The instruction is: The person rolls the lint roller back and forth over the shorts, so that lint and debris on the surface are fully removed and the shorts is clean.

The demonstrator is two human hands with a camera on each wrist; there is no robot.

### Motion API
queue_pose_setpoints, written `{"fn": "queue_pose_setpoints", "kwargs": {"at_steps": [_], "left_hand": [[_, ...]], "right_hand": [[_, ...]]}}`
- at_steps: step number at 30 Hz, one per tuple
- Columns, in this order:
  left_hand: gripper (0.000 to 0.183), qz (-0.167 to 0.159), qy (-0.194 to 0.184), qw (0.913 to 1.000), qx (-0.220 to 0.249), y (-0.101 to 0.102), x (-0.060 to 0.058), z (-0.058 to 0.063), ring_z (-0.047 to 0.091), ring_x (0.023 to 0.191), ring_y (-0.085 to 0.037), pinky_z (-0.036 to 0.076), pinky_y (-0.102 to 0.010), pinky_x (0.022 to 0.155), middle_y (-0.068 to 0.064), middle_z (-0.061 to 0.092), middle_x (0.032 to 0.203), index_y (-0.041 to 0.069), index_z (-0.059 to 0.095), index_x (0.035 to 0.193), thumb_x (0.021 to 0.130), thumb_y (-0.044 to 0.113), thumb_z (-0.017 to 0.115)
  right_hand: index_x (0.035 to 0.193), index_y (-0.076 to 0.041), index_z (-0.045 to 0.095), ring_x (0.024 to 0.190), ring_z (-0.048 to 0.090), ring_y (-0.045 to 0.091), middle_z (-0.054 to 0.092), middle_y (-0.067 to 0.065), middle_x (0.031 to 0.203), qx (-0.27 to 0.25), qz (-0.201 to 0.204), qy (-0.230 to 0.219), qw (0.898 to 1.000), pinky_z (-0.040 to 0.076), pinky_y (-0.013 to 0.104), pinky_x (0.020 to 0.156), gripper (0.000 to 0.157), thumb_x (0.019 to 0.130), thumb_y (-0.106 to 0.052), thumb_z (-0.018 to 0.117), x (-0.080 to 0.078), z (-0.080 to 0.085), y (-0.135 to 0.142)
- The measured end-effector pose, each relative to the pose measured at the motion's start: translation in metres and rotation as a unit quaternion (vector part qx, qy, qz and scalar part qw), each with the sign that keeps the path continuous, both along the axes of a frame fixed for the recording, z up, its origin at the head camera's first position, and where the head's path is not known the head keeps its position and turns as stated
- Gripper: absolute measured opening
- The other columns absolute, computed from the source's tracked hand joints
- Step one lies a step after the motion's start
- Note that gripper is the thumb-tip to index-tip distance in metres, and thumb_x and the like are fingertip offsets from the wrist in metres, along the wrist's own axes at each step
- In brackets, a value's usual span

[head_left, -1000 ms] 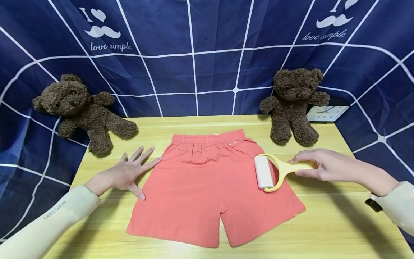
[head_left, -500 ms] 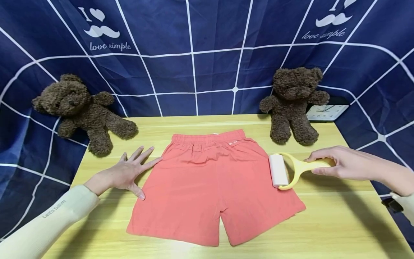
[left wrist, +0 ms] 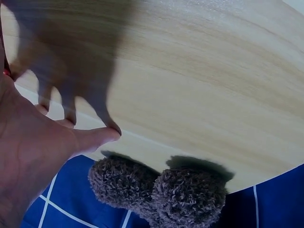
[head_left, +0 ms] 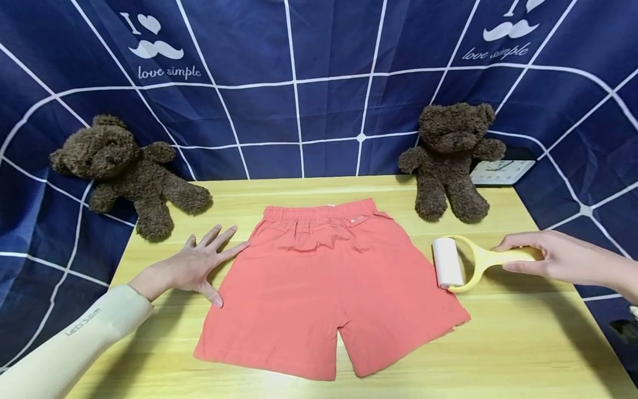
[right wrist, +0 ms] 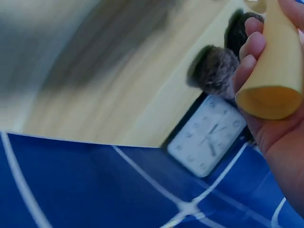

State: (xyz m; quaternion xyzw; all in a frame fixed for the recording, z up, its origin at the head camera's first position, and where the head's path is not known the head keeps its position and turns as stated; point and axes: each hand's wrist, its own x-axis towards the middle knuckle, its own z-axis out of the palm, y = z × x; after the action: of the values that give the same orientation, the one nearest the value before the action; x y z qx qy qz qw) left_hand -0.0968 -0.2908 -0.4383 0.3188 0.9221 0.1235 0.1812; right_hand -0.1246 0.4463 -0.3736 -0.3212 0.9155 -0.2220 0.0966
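Observation:
Coral-red shorts lie spread on the wooden table, waistband toward the back. My left hand has its fingers spread, thumb and a fingertip touching the left edge of the shorts; in the left wrist view the left hand shows beside the table surface. On the other side, my right hand grips the yellow handle of a lint roller. Its white roll stands at the right edge of the shorts, partly over the table. The right wrist view shows the handle's hollow end in the curled fingers.
A brown teddy bear leans at the back left, and another teddy bear sits at the back right. Behind the latter stands a white-faced clock. Navy cloth with white lines hangs behind the table.
My right hand has moved the lint roller rightward, from on the shorts to their right edge. The left hand has stayed in place.

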Motion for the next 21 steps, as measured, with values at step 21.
{"fn": "queue_pose_setpoints", "kwargs": {"at_steps": [21], "left_hand": [[0.108,-0.004,0.048,0.9962,0.072,-0.013,0.045,0.003,0.036,0.149,-0.062,0.039,-0.086,0.099,-0.032,0.033,0.169,0.022,0.045,0.169,0.081,0.073,0.081]], "right_hand": [[0.119,-0.018,0.076,0.084,0.06,0.013,0.073,0.0,0.098,-0.132,-0.073,-0.012,0.988,0.045,0.025,0.073,0.041,0.092,0.013,0.077,0.036,0.029,-0.047]]}}
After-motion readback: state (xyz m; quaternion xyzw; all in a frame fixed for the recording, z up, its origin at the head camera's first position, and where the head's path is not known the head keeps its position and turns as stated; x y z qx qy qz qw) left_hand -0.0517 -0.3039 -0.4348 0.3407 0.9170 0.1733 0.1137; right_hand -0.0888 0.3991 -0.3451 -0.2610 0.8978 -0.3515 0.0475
